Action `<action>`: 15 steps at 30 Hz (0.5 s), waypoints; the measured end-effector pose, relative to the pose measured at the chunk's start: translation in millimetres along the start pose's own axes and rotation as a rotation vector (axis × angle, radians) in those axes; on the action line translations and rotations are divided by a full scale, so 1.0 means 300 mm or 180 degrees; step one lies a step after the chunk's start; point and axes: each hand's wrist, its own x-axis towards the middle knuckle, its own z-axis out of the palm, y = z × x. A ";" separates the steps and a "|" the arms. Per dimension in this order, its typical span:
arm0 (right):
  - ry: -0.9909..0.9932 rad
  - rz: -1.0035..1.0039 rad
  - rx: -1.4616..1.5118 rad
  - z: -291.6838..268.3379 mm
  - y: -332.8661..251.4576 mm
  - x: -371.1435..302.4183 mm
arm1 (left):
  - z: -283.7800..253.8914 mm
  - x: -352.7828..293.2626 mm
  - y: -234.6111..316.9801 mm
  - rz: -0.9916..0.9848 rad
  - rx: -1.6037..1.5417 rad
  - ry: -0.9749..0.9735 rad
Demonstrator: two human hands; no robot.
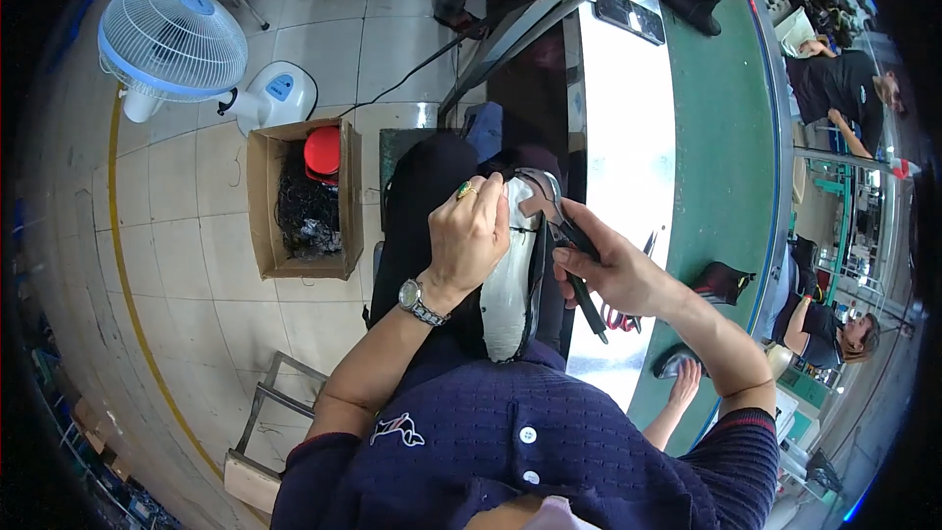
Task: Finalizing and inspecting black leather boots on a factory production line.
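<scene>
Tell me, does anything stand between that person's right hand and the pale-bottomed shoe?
Only the pincers, gripped in the right hand, their metal head at the far end of the shoe. Nothing else visible stands between.

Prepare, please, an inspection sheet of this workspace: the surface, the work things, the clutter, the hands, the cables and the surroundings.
Surface: white bench, glossy, beside a green strip.
Work things: shoe over the lap, pale side up; pliers at its far end, bite unclear.
Clutter: phone on the bench; other shoes on the strip; box on the floor, holding dark scraps and a red tub.
Hands: left hand holds the shoe; right hand grips the pliers.
Cables: black cable near the box, ends unclear.
Surroundings: fan at left; co-workers at right; another person's hand over the strip.
</scene>
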 end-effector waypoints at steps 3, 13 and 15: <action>0.0277 -0.0238 -0.0583 0.023 0.022 -0.001 | 0.006 -0.004 -0.001 0.0056 0.0016 0.0006; 0.0856 -0.0743 -0.1158 0.080 0.123 0.011 | 0.011 -0.029 0.000 0.0136 0.0235 0.0027; 0.0881 -0.0796 -0.1159 0.086 0.140 0.010 | 0.003 -0.031 -0.002 0.0242 0.0222 0.0011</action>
